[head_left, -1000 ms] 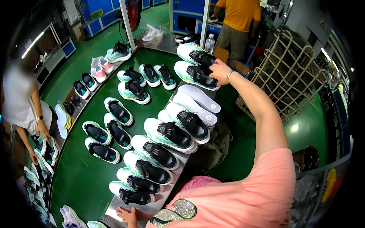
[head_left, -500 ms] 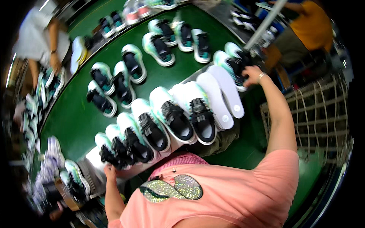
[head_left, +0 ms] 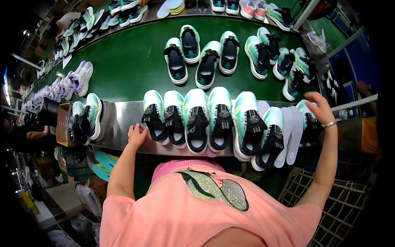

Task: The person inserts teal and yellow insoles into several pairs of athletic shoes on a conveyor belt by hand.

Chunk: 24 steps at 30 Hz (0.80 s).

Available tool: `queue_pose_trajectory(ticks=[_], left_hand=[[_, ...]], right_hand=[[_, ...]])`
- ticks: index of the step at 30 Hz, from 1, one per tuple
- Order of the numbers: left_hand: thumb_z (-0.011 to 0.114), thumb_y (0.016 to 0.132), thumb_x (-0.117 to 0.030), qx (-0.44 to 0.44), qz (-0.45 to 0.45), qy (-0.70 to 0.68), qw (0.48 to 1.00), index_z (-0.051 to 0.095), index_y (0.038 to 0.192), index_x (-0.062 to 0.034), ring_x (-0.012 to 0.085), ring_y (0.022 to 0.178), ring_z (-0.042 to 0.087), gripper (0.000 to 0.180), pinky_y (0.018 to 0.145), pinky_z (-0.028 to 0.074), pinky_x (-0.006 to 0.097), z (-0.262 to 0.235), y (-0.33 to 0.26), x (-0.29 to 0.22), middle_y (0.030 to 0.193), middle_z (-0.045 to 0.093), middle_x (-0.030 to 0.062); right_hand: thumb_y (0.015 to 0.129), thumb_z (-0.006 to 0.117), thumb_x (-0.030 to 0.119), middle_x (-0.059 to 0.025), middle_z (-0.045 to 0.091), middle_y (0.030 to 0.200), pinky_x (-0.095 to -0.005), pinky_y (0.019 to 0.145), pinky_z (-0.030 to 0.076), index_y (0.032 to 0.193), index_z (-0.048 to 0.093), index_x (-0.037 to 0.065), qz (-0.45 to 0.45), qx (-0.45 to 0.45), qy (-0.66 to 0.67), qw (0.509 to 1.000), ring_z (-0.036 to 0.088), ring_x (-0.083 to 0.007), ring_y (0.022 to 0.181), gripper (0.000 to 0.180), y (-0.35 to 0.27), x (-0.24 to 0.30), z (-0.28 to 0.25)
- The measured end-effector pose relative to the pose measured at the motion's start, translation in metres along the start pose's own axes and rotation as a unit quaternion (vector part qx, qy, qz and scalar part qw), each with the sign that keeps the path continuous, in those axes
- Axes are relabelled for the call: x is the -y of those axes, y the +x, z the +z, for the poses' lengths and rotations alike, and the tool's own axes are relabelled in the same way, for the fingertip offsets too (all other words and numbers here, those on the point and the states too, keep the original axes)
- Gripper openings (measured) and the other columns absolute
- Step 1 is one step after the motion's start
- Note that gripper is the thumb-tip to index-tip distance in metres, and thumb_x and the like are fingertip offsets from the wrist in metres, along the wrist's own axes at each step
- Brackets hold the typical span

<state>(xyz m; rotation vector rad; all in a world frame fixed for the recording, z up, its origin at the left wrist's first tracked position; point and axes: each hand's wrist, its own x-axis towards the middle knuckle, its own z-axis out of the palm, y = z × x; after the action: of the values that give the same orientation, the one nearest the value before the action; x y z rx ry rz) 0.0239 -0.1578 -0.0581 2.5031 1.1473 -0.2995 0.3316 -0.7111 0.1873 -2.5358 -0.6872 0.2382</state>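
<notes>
A row of mint-and-white sneakers (head_left: 195, 120) with black collars and straps stands along the metal ledge in front of me, heels toward my body. My left hand (head_left: 138, 134) rests at the ledge by the leftmost sneaker (head_left: 154, 117), fingers apart and holding nothing. At the row's right end, my right hand (head_left: 320, 108) is raised with fingers spread, beside a sneaker (head_left: 307, 123) that it partly covers; contact there is unclear. Between that sneaker and the row lie pale lilac insoles (head_left: 293, 136).
More mint sneakers (head_left: 207, 65) stand in pairs on the green belt (head_left: 127, 61). Left on the ledge (head_left: 125, 117) are a pair of sneakers (head_left: 94, 117) and a cardboard box (head_left: 65, 123). Lilac shoes (head_left: 82, 78) line the far left. A wire-mesh cart (head_left: 329, 197) stands lower right.
My view has swung to the right, so the row now lies level. My right hand has lifted off the end sneaker, fingers spread. My left hand stays by the row's left end.
</notes>
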Motion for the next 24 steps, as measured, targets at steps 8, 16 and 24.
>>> queue_pose_trajectory(ticks=[8,16,24], left_hand=[[0.056,0.071,-0.043,0.018,0.125,-0.070,0.990,0.046,0.117,-0.0157,0.0373,0.113,0.028,0.054,0.091,0.027,0.047,-0.014,-0.023,0.023,0.126,0.028,0.0206],[0.056,0.074,-0.031,-0.007,0.219,-0.245,0.944,0.050,0.106,-0.0034,0.0345,0.106,0.039,0.042,0.091,0.030,0.040,-0.043,-0.005,0.098,0.114,0.043,0.0191],[0.053,0.070,-0.051,0.037,0.178,0.004,0.983,0.023,0.128,-0.0071,0.0395,0.124,0.002,0.079,0.091,0.006,0.059,-0.045,0.026,0.118,0.135,0.006,0.0241]], right_hand=[[0.072,0.058,0.015,-0.0133,0.052,0.104,-0.0330,0.084,0.039,0.106,0.051,0.004,-0.219,0.124,-0.056,0.966,0.050,-0.0264,0.096,0.036,0.154,0.196,0.168],[0.052,0.074,0.040,-0.0208,0.010,0.136,-0.0572,0.092,0.022,0.112,0.049,0.021,-0.043,0.144,-0.334,0.931,0.008,-0.0366,0.126,0.068,0.243,0.276,0.316],[0.053,0.068,0.048,-0.0182,0.023,0.132,-0.0515,0.092,0.026,0.099,0.060,0.025,0.042,0.138,-0.259,0.955,0.021,-0.0320,0.122,0.052,0.285,0.271,0.312]])
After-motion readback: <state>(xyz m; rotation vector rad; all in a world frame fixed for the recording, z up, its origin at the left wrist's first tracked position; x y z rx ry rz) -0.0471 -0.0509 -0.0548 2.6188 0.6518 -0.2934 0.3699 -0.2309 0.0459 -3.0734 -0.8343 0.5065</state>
